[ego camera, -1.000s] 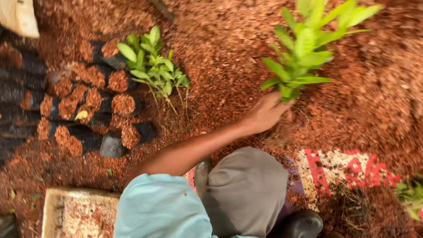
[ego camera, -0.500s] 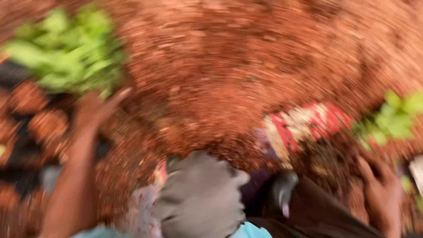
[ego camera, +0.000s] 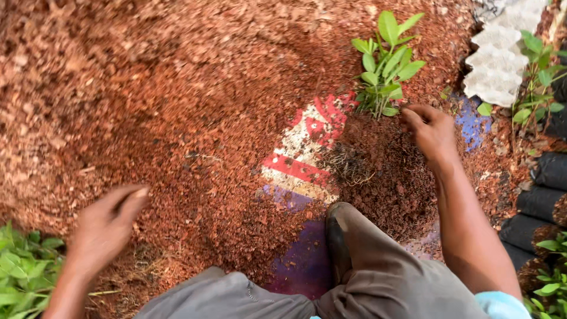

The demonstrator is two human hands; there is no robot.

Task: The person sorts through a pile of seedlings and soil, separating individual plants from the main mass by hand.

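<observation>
A big spread of red-brown wood chips (ego camera: 177, 88) covers almost all the ground. The top left part is wide and bare, with lots of room to move. At the bottom are the person's knees in grey trousers (ego camera: 366, 283).

In the middle, a printed plastic sack (ego camera: 301, 159) in red, white and purple lies flat, half buried under chips. A dark heap of soil (ego camera: 384, 171) with thin roots sits on it.

On the right edge stand black grow bags (ego camera: 546, 195), crowded close together, so there is little room there. Some hold soil and small green plants. Above them lies a pale bumpy egg tray (ego camera: 499, 59).

A small plant (ego camera: 387, 65) with bright green leaves stands upright at the top of the soil heap. The right hand (ego camera: 431, 127) is just beside its stem, fingers curled in, touching the soil. I cannot tell if it pinches anything.

The left hand (ego camera: 109, 224) is blurry, low on the left, open and holding nothing. Leafy plants (ego camera: 23, 272) sit in the bottom left corner near it.
</observation>
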